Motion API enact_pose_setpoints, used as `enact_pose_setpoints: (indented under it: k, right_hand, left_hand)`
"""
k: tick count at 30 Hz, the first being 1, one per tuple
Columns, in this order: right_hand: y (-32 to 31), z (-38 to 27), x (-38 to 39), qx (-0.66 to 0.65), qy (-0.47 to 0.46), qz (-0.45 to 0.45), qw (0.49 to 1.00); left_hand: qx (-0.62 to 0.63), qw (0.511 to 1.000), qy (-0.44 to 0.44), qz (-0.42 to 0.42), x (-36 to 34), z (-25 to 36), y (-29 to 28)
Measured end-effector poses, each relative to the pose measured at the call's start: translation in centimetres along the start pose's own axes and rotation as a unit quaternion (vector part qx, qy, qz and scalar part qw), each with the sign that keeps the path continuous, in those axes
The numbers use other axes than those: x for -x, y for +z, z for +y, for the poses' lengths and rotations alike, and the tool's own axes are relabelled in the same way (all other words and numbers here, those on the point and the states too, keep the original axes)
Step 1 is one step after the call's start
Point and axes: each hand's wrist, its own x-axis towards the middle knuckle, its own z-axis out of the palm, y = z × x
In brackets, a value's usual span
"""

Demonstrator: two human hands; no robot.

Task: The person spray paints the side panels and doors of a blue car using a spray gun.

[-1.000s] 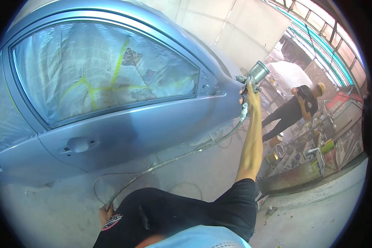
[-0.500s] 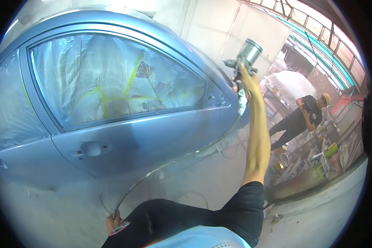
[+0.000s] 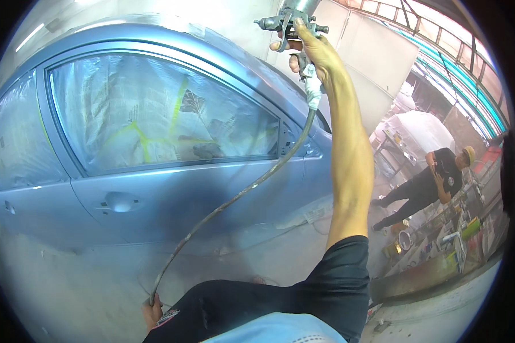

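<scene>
My right hand [image 3: 313,52] is raised at the top and closed around the grip of a metal spray gun [image 3: 292,24], its nozzle pointing left. The gun's cup runs out of view at the upper edge. White wrapping covers the hose joint below the grip. From there an air hose [image 3: 234,197] sags down to the lower left, where my left hand [image 3: 151,312] is closed on it. Beyond the hose stands a blue car [image 3: 240,177], its window masked with plastic film [image 3: 114,108] and yellow-green tape. The gun is apart from the body panels, above the windscreen side.
At the right a person [image 3: 440,174] in dark clothes and a cap stands beside a cluttered bench [image 3: 423,274] with cans and tools. A pale covered shape [image 3: 418,137] is behind them. Light wall panels [image 3: 366,68] rise beyond the car. Haze hangs low over the floor.
My right hand has moved the spray gun up and to the left, and the hose has lifted with it. The left hand still grips the hose. The view has shifted slightly.
</scene>
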Motion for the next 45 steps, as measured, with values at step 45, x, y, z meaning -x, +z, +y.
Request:
enact_pose_setpoints:
  k: [45]
  right_hand:
    - [-2.5,1.3,-11.9,-0.085,0.040,-0.139,0.986]
  left_hand:
    - [0.100,0.964,-0.140,0.203,20.3,6.2,14.1]
